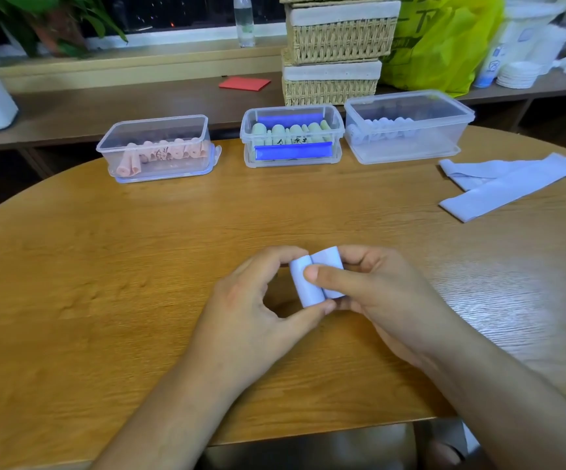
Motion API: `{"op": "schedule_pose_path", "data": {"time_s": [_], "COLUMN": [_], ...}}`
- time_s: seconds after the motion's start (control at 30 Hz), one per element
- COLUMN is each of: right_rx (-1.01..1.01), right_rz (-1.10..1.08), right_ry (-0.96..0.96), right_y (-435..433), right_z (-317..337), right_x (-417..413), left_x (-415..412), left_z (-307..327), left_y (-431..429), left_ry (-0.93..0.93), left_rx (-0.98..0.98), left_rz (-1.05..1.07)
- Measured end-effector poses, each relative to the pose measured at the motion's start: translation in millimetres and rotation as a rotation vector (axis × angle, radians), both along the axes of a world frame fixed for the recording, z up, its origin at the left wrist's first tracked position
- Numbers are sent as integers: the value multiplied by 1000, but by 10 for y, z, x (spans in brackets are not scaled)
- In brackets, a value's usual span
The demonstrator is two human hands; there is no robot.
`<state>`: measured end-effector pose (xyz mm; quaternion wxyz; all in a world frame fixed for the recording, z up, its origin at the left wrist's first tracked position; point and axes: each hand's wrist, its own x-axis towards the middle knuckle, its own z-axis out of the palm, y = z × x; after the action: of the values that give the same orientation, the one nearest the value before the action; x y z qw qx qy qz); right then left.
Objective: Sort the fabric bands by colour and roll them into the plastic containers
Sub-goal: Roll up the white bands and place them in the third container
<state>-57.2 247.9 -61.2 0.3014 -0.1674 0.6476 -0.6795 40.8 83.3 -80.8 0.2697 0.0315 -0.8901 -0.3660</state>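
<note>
Left hand point(247, 307) and right hand point(386, 293) (thumbs inward) curled tight around pale rolled band point(305, 293)

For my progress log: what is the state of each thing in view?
left hand, grips the lavender band
right hand, grips the lavender band
lavender band, rolled up
pink container, open, pink rolls inside
middle container, open, green rolls inside
right container, open, lavender rolls inside
loose bands, unrolled on table
</note>
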Motion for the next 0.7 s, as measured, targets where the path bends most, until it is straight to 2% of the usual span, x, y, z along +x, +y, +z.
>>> {"op": "schedule_pose_path", "data": {"time_s": [0.2, 0.37, 0.53, 0.7], "right_rx": [13, -36, -18, 123], "right_rz": [41, 77, 92, -51], "right_ry": [36, -81, -96, 211], "right_y": [12, 27, 40, -5], "right_z": [-23, -15, -31, -83], "right_x": [0, -54, -61, -7], "left_x": [4, -29, -29, -52], "left_z": [-18, -72, -76, -105], "left_y": [-3, -22, -36, -33], "left_ry": [30, -16, -14, -25], "left_rx": [-56, -25, -13, -148], "left_rz": [20, -13, -25, 19]}}
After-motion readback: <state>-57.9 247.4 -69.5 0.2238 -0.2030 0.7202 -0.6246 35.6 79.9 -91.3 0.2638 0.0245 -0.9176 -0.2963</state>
